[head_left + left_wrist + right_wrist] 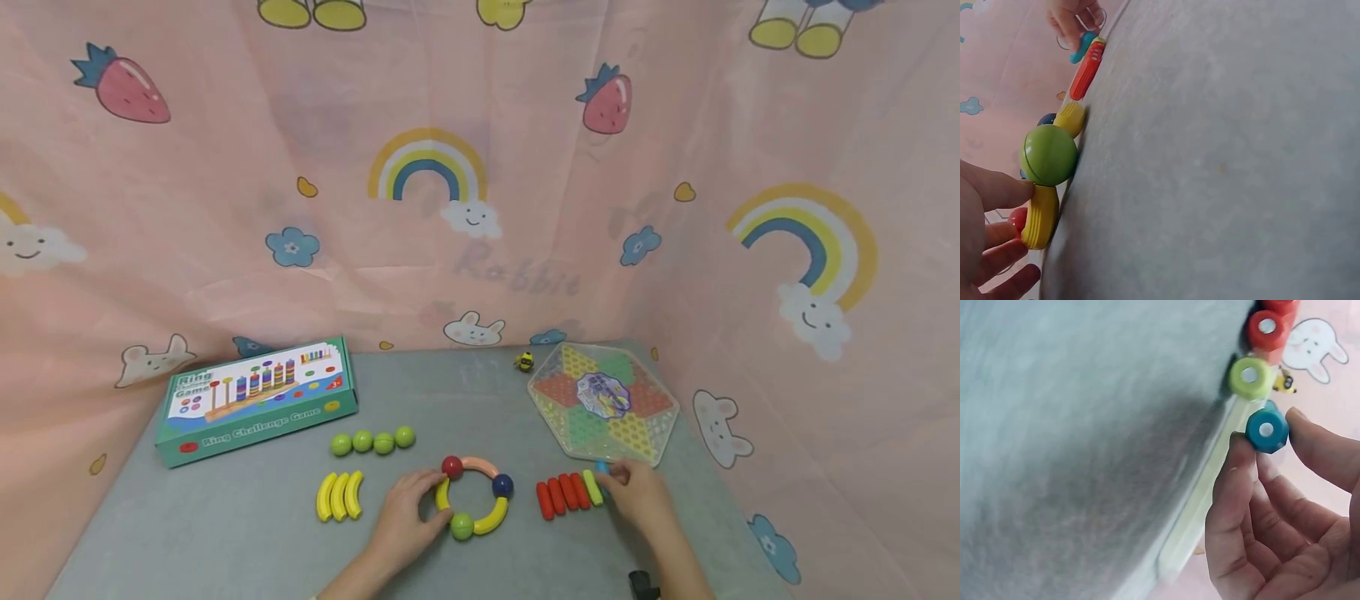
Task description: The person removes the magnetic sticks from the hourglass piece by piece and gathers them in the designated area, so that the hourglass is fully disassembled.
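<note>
A ring of joined toy pieces lies on the table: a red ball (pixel 452 467), a peach curved rod (pixel 479 467), a dark blue ball (pixel 502 486), a yellow curved rod (pixel 491 517), a green ball (pixel 462 526) and a second yellow curved rod (pixel 1040 217). My left hand (pixel 408 518) touches the ring's left side, thumb by the green ball, fingers extended towards the red ball. My right hand (pixel 637 493) pinches a short blue rod (pixel 1267 430), silver disc in its end, between thumb and fingers. Beside it, a light green rod (pixel 592 488) ends a row of red rods (pixel 564 492).
Left of the ring are several green balls (pixel 372 441) and three yellow curved rods (pixel 340 497). Behind them stands a green game box (pixel 255 408). A hexagonal board (pixel 603 400) lies at the back right, beside a small bee figure (pixel 524 362). Patterned cloth hangs behind.
</note>
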Demonstrator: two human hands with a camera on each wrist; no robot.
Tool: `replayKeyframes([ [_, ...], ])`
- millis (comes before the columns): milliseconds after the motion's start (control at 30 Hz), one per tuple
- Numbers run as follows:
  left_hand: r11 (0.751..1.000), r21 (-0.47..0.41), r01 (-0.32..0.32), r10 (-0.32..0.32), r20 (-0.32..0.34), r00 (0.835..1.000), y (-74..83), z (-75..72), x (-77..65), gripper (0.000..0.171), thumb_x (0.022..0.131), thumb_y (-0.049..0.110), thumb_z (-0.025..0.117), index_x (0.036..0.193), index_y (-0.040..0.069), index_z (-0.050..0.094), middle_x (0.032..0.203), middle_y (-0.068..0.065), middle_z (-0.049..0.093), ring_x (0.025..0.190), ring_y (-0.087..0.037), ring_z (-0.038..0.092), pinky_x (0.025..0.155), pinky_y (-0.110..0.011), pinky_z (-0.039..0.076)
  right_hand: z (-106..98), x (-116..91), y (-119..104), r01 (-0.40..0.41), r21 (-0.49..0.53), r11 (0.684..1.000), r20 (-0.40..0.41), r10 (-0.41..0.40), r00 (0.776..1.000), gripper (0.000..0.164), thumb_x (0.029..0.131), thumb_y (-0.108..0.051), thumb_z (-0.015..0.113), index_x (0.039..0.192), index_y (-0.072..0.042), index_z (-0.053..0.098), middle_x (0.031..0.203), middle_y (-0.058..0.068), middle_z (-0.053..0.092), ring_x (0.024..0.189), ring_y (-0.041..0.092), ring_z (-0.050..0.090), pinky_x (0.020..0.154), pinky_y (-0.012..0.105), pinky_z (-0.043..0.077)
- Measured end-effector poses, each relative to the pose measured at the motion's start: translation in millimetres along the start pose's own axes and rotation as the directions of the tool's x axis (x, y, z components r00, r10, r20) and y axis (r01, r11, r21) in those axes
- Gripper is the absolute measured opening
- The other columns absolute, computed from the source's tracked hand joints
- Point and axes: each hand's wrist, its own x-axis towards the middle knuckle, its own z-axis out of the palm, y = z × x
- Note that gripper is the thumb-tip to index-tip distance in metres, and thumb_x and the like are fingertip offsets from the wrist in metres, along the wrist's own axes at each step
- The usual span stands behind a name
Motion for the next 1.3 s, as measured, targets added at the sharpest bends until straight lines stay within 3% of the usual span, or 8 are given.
replayKeyframes([
  [333, 1.0, 0.007, 0.008, -0.008, 0.045, 0.999, -2.7, -5.7, 0.7, 0.05, 0.083, 0.028, 0.08, 0.129, 0.013, 0.067, 0.132, -0.002, 0.064, 0.124, -0.027, 0.057, 0.103, -0.053, 0.047, 2, 2, 2, 0.043, -0.04, 0.998, 0.032, -0.042, 0.999, 0.038, 0.095, -0.03, 0.068, 0.109, 0.005, 0.07, 0.085, 0.009, 0.067, 0.075, 0.021, 0.058, 0.063, 0.035, 0.049],
  [567, 1.0, 0.022, 0.017, -0.019, 0.076, 0.997, -0.9, -7.8, 3.2, 0.053, 0.083, 0.029, 0.08, 0.131, 0.012, 0.066, 0.134, -0.004, 0.063, 0.125, -0.028, 0.055, 0.103, -0.053, 0.047, 11, -23, -39, 0.222, -0.05, 0.974, -0.041, -0.224, 0.974, 0.035, 0.093, -0.027, 0.072, 0.115, 0.0, 0.07, 0.094, 0.008, 0.071, 0.082, 0.02, 0.065, 0.071, 0.041, 0.055],
  [700, 0.999, 0.031, 0.033, -0.036, 0.091, 0.995, 0.3, -8.5, 4.7, 0.053, 0.083, 0.028, 0.08, 0.131, 0.011, 0.066, 0.133, -0.005, 0.063, 0.124, -0.028, 0.054, 0.102, -0.053, 0.048, 39, -40, -74, 0.325, 0.016, 0.946, 0.063, -0.325, 0.944, 0.036, 0.09, -0.027, 0.077, 0.117, -0.005, 0.07, 0.098, 0.004, 0.07, 0.08, 0.013, 0.061, 0.07, 0.035, 0.054],
  [867, 0.996, 0.087, -0.011, 0.006, 0.06, 0.998, -0.7, -7.2, 3.9, 0.05, 0.083, 0.027, 0.08, 0.129, 0.011, 0.068, 0.129, -0.003, 0.065, 0.12, -0.026, 0.056, 0.098, -0.051, 0.05, 67, -46, -99, 0.317, -0.012, 0.948, 0.204, -0.308, 0.929, 0.061, 0.084, -0.037, 0.082, 0.131, -0.003, 0.063, 0.11, 0.011, 0.068, 0.094, 0.025, 0.062, 0.081, 0.045, 0.054],
  [1000, 0.966, 0.23, -0.121, 0.114, 0.045, 0.992, -0.5, -5.6, 3.7, 0.048, 0.085, 0.031, 0.079, 0.127, 0.01, 0.07, 0.128, -0.002, 0.066, 0.114, -0.025, 0.059, 0.096, -0.05, 0.051, 76, -47, -105, 0.305, -0.022, 0.952, 0.245, -0.29, 0.925, 0.068, 0.08, -0.039, 0.085, 0.129, 0.002, 0.063, 0.118, 0.016, 0.068, 0.109, 0.034, 0.064, 0.091, 0.054, 0.053],
  [1067, 0.938, 0.309, -0.154, 0.144, 0.057, 0.988, 0.7, -4.9, 4.1, 0.048, 0.086, 0.034, 0.078, 0.127, 0.011, 0.071, 0.129, 0.0, 0.066, 0.113, -0.025, 0.06, 0.094, -0.05, 0.051, 78, -47, -105, 0.318, -0.022, 0.948, 0.249, -0.302, 0.92, 0.063, 0.079, -0.037, 0.086, 0.124, 0.002, 0.065, 0.116, 0.015, 0.07, 0.106, 0.032, 0.065, 0.091, 0.054, 0.053],
  [1200, 0.891, 0.423, -0.168, 0.142, 0.092, 0.986, 7.1, -6.1, 4.7, 0.048, 0.086, 0.042, 0.076, 0.125, 0.014, 0.072, 0.129, 0.002, 0.066, 0.109, -0.024, 0.059, 0.091, -0.05, 0.05, 81, -47, -104, 0.331, -0.018, 0.944, 0.24, -0.317, 0.918, 0.053, 0.077, -0.031, 0.087, 0.116, -0.001, 0.068, 0.102, 0.009, 0.071, 0.091, 0.025, 0.064, 0.081, 0.05, 0.054],
  [1300, 0.884, 0.439, -0.158, 0.127, 0.099, 0.987, 9.3, -9.2, 4.1, 0.048, 0.084, 0.043, 0.077, 0.122, 0.014, 0.073, 0.128, 0.001, 0.067, 0.11, -0.025, 0.059, 0.091, -0.051, 0.049, 84, -47, -106, 0.316, -0.027, 0.948, 0.236, -0.301, 0.924, 0.052, 0.077, -0.029, 0.088, 0.117, -0.001, 0.068, 0.103, 0.009, 0.071, 0.092, 0.025, 0.065, 0.082, 0.05, 0.054],
])
